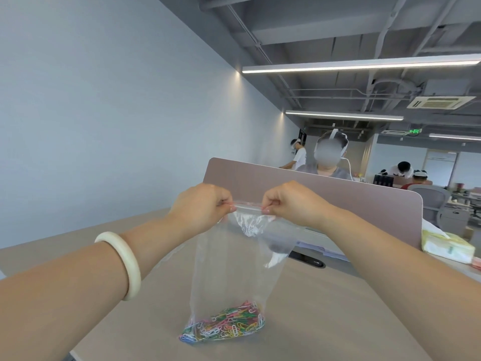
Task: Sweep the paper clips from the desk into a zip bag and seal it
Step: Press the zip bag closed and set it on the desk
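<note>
A clear zip bag [229,269] hangs upright above the desk [325,308], its bottom resting on the desk top. Several coloured paper clips [226,325] lie heaped in the bag's bottom. My left hand [200,207] pinches the left end of the bag's red zip strip [248,205]. My right hand [289,201] pinches the strip's right end. A short stretch of strip shows between the two hands and looks pressed flat. A white bangle [125,261] sits on my left forearm.
A pinkish divider panel [338,201] stands across the back of the desk. A tissue pack [445,246] lies at the right edge, and a black cable port [309,260] sits behind the bag. People sit and stand beyond the divider.
</note>
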